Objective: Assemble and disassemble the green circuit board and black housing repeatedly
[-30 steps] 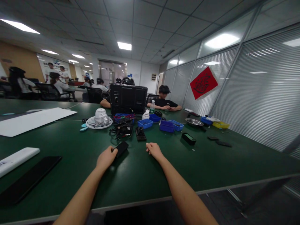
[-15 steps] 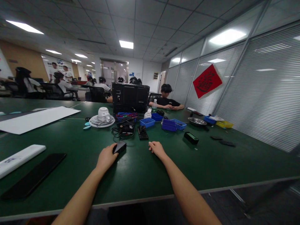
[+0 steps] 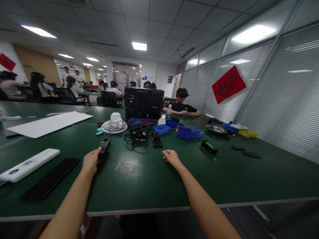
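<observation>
Fingers (image 3: pixel 96 152) of the left hand (image 3: pixel 90 162) pinched the near end of a dark handheld device (image 3: pixel 105 146), thumb along its side, while its far end reached out ahead of them over the green table (image 3: pixel 139 189). Whether the device's underside touched the tabletop could not be told.

Left of those fingers, and nearer the wearer, a long black slab (image 3: pixel 51 179) lay flat, with a white elongated device (image 3: pixel 31 164) just past it. Farther out to their left stretched a white sheet (image 3: pixel 51 124). Beyond the fingertips, slightly rightward, a white fan (image 3: pixel 114 127) lay with its grille down, a pale blue piece (image 3: pixel 99 133) beside it.

On the right hand (image 3: pixel 172 158), the fingers curled loosely together; whether they were fully closed could not be seen. That hand was near the table surface, well apart from the device. Ahead of its fingers and a little left stood a small black stand (image 3: pixel 156 140), with tangled black cables (image 3: pixel 136 136) farther left. Straight beyond them were blue trays (image 3: pixel 161 129), and behind those a large black screen (image 3: pixel 144 103). Rightward of the same fingers sat a black box with a greenish top (image 3: pixel 209 147), and past it a metal bowl (image 3: pixel 216 129).
</observation>
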Motion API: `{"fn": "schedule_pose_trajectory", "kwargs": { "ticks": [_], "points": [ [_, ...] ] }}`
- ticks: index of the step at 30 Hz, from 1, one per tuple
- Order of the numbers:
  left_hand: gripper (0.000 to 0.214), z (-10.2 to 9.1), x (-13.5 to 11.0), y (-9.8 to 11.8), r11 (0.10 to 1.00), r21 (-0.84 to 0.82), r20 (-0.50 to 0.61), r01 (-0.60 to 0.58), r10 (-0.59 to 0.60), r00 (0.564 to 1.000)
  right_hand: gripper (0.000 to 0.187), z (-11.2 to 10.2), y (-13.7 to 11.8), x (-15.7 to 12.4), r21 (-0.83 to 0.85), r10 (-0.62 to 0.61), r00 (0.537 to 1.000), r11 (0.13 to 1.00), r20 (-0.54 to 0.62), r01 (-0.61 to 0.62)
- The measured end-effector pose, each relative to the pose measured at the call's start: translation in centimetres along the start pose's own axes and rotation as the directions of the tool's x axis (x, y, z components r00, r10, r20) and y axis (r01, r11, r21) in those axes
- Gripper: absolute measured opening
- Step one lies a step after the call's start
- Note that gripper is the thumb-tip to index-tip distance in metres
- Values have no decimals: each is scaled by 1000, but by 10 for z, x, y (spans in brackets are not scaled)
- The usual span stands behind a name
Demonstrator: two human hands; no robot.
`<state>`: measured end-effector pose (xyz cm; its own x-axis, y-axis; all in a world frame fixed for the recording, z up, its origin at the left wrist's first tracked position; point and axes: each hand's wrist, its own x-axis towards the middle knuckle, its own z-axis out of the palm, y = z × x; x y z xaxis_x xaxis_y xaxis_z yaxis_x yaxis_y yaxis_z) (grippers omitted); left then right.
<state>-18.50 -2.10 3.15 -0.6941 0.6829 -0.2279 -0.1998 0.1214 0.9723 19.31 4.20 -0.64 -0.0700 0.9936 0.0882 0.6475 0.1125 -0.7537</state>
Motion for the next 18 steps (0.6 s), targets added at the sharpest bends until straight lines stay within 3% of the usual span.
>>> {"fn": "schedule_pose_trajectory", "kwargs": {
  "ticks": [5,9,14,18],
  "points": [
    [21,-4,-2,8,988,-139,-73,63,-74,995,30,-2,-3,-2,8,-8,1000,1000,6,8],
    [23,-5,0,7,988,-135,-84,70,-82,993,30,0,-1,-1,4,-15,1000,1000,-6,15],
    [32,-6,9,-4,994,84,-16,-63,65,998,30,0,0,0,8,-12,1000,1000,-2,12],
    [43,-8,22,-15,909,353,-4,-220,237,972,30,0,0,0,2,-13,1000,1000,3,13]
  ]
}}
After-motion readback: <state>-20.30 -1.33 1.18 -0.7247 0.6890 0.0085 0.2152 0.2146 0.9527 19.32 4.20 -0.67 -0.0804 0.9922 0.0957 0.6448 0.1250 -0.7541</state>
